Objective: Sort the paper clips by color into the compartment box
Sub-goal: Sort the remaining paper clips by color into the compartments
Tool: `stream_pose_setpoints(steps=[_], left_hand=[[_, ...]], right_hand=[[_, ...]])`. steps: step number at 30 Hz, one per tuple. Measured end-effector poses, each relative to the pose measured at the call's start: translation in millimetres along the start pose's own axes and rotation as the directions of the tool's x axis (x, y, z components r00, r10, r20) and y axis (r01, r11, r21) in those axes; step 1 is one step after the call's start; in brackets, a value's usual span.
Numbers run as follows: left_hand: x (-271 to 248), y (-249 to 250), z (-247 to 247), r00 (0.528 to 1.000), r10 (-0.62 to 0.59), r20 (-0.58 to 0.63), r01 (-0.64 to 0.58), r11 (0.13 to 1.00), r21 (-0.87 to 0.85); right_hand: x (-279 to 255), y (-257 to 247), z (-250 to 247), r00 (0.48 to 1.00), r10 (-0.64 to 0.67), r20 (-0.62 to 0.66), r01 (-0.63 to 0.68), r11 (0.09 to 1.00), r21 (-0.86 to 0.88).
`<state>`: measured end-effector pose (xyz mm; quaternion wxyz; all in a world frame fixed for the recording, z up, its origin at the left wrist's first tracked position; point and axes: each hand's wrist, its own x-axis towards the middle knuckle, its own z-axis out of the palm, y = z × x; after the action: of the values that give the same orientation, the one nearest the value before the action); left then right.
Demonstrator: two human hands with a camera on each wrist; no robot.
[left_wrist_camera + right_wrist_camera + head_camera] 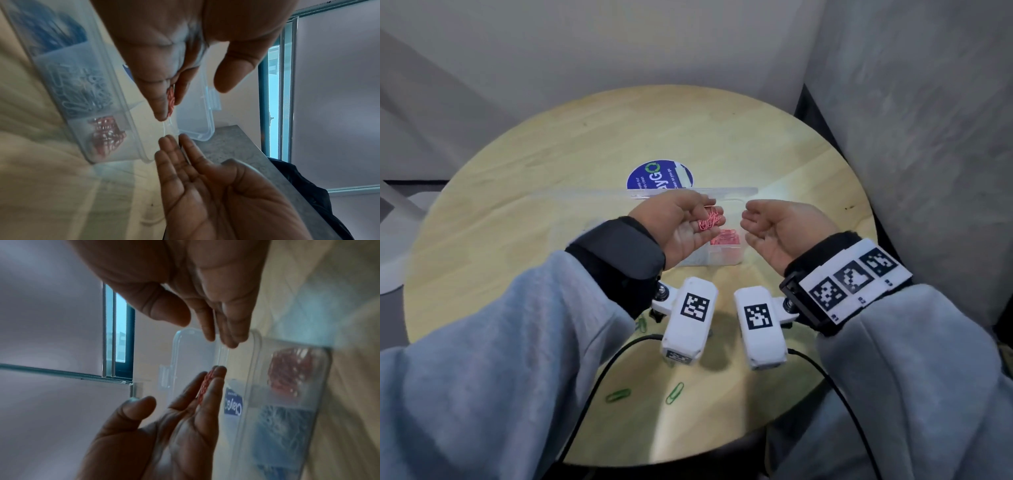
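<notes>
My left hand (674, 222) is held palm up over the clear compartment box (719, 258), its fingers cupped around a small heap of pink-red paper clips (709, 219). The same clips (205, 384) show along the left fingers in the right wrist view, thumb held apart. My right hand (767, 222) hovers just to the right, palm up, fingers relaxed and empty. Below the hands a box compartment holds red clips (726, 238). In the left wrist view, red (104, 134), white (82, 91) and blue (55, 32) clips fill neighbouring compartments. The box lid (195, 113) stands open.
Green paper clips (618, 395) (674, 393) lie loose on the round wooden table (517, 205) near its front edge. A blue round sticker (659, 174) sits behind the box. Black cables run off the table's front edge. Grey walls close in behind and to the right.
</notes>
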<state>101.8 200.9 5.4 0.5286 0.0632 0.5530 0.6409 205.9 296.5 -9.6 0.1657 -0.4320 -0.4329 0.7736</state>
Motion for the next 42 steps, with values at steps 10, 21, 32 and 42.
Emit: stream_pose_setpoints(steps=[10,21,32,42], left_hand=[[-4.2,-5.8,-0.9,0.998,0.039,-0.046,-0.035,0.997,0.073],[-52.6,0.7,-88.7,0.977,0.120,-0.174,0.127,0.325,0.937],[-51.0,-36.9,-97.9,0.966,0.029,-0.257,0.258,-0.139,0.956],[-37.0,-48.9,-89.6,0.982,0.058,-0.182,0.190,-0.216,0.958]], right_hand=[[-9.5,-5.2,-9.2,0.996,-0.036,0.086,0.071,0.893,-0.444],[-25.6,30.0,12.5,0.914,0.095,0.395,0.369,0.215,-0.904],[-28.6,65.3,32.1,0.902,0.274,0.333,0.411,-0.315,-0.855],[-20.8,67.8,32.3,0.902,0.287,0.324,0.418,-0.385,-0.823]])
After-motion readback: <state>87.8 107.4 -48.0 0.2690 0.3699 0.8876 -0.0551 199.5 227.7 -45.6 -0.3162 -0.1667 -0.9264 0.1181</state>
